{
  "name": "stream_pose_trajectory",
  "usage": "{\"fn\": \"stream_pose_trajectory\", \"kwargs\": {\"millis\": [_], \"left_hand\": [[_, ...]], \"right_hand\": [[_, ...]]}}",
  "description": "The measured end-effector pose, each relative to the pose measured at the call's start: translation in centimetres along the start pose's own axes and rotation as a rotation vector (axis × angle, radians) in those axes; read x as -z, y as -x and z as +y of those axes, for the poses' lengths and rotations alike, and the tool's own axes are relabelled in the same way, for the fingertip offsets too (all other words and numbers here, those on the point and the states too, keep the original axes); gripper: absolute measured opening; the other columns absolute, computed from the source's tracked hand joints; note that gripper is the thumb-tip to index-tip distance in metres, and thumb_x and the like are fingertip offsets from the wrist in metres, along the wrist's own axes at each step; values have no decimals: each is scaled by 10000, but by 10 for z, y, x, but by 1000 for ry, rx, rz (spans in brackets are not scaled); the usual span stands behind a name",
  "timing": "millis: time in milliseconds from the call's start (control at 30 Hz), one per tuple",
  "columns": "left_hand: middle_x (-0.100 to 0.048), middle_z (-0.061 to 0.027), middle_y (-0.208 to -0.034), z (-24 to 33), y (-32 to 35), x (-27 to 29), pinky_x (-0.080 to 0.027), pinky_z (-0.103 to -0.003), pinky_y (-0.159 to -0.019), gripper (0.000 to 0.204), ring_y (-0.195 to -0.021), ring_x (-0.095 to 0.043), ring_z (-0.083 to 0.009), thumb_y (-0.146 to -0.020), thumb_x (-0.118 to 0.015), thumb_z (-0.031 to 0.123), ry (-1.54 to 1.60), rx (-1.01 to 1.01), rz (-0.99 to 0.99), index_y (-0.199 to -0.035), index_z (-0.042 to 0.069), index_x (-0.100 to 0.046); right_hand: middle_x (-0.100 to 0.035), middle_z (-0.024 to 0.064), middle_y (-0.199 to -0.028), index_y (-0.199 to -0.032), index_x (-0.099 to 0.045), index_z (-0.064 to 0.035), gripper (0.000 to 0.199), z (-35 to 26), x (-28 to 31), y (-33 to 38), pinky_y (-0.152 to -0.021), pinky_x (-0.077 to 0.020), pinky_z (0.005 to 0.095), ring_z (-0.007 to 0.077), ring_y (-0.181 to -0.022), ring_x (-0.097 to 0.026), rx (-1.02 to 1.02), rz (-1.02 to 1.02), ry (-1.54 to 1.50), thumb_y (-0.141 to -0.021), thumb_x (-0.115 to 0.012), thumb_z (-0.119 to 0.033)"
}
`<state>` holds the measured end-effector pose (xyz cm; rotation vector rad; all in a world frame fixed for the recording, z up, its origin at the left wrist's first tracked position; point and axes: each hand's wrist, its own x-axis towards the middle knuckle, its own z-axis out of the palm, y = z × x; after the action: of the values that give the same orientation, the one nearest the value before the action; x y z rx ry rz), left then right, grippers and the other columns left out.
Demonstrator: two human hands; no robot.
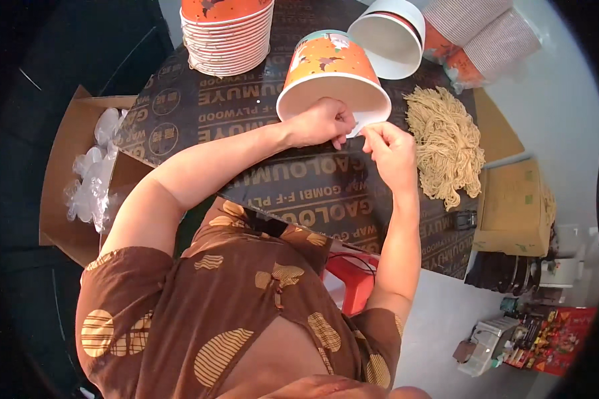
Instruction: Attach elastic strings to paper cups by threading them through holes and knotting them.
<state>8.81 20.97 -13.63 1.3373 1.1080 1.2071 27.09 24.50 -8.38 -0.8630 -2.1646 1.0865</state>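
Observation:
An orange paper bucket (329,65) with a printed pattern and a white rim is on the dark table, its mouth tilted toward me. My left hand (325,122) is closed in front of the mouth, fingers curled together near the lower rim. Close beside it, my right hand (390,154) pinches thumb against forefinger at the rim's right side. Something thin and pale shows between the two hands, too small to name. Right of the bucket lies a heap of tan cords (447,143).
A stack of orange buckets (226,41) stands at the far left; white-lined buckets (387,41) lie behind the near one. Wrapped bucket stacks (492,50) are at the far right. Cartons stand on both sides, the left carton (66,173) holding clear plastic pieces (94,176).

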Motion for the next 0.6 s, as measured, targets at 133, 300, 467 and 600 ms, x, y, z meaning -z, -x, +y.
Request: {"fn": "stream_pose_trajectory", "kwargs": {"millis": [133, 300, 467, 600], "left_hand": [[-589, -54, -720, 9, 2, -6, -503, -254, -535, 144, -623, -582, -109, -892, -595, 86, -160, -4, -35, -821, -38, -582], [-585, -42, -679, 9, 0, -11, -462, -242, -503, 122, -576, -570, -109, -885, -607, 95, -233, 45, 58, -842, -18, -600], [-569, -39, -672, 5, 1, -4, -466, -259, -476, 148, -544, -551, -109, -909, -575, 103, -126, 55, 55, -811, -8, -565], [-554, -38, -665, 3, -2, 0, -472, -260, -478, 142, -543, -548, -115, -927, -545, 93, -43, 87, 4, -821, -1, -548]], "right_hand": [[-582, 22, -586, -831, -663, 25, 129, 8, -1, -2, -522, -416, 242, 52, -558, -516, -50, 119, -33, -878, -618, -86], [-597, 33, -589, -837, -667, 24, 131, -5, -9, 2, -509, -423, 254, 63, -544, -530, 76, 46, 43, -872, -614, -91], [-702, 127, -769, -826, -690, 33, 165, -32, 17, 17, -626, -543, 293, 169, -668, -675, 320, -663, -254, -872, -584, -85], [-708, 149, -806, -774, -686, 50, 254, -30, 28, 21, -607, -532, 264, 182, -735, -702, 140, -503, -266, -887, -585, -154]]}}
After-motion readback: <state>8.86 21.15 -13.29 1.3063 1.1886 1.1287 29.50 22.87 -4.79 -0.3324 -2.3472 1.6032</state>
